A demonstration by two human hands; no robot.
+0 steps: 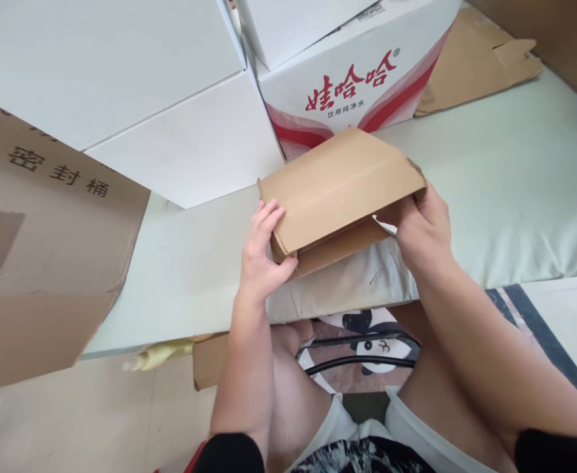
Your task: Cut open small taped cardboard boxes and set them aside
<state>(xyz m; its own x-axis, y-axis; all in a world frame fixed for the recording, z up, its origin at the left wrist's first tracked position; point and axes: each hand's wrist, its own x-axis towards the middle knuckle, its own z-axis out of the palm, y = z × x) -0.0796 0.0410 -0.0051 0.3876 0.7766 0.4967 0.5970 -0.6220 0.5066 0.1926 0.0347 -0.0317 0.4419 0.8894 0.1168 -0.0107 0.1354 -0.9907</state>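
Note:
A small brown cardboard box (342, 184), partly folded, is held between my two hands above the front edge of the pale green covered table. The side facing me gapes, and a lower flap shows beneath the upper panel. My left hand (266, 253) grips its left end, fingers over the top and thumb at the lower corner. At the right end my right hand (423, 226) clasps the box, with its fingertips hidden behind or inside the cardboard. A bit of white shows beside that hand; I cannot make out what it is.
White boxes (190, 144) stand stacked behind on the left, beside a white and red water carton (347, 92). A big printed cardboard box (46, 263) is at far left. Flattened cardboard (475, 59) lies on the pale green table cover (505, 190). A yellow item (163, 355) pokes out below.

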